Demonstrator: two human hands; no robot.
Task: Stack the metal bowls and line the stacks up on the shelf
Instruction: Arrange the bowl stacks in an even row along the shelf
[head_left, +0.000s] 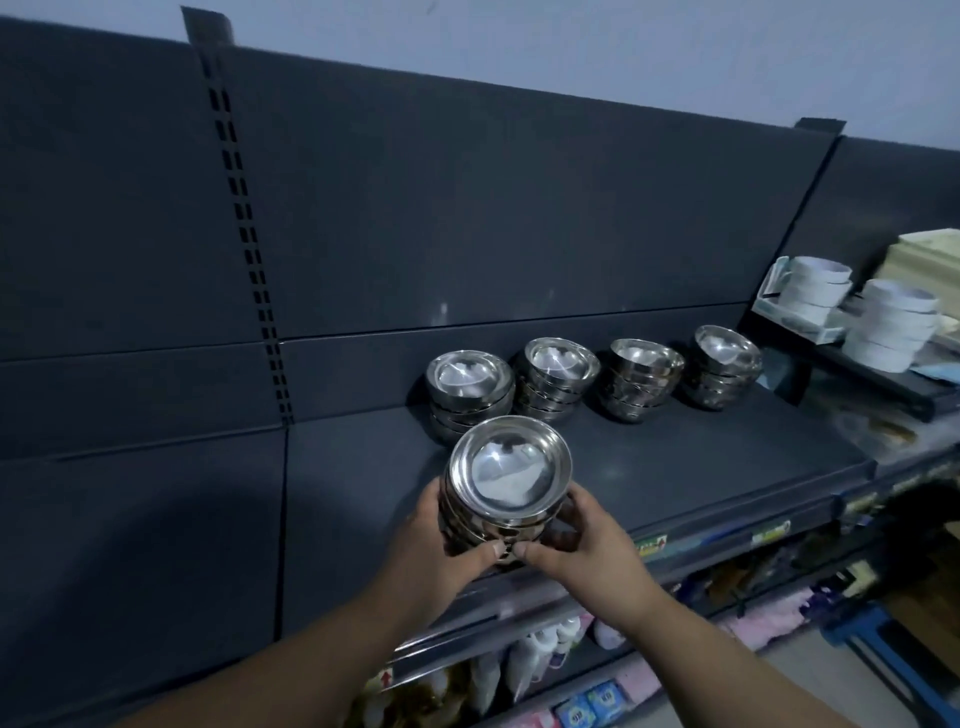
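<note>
Metal bowls nested in a held stack (509, 473) sat at the front edge of the dark shelf (675, 467); whether it touched the shelf could not be told. The left hand (441, 551) curled round the held stack's left side and the right hand (582, 545) round its right, thumbs meeting at its near base. Behind the held stack, four more stacks (641, 374) stood in a row, the leftmost stack (470, 384) just behind it. Farther right, white bowls (815, 291) were piled.
</note>
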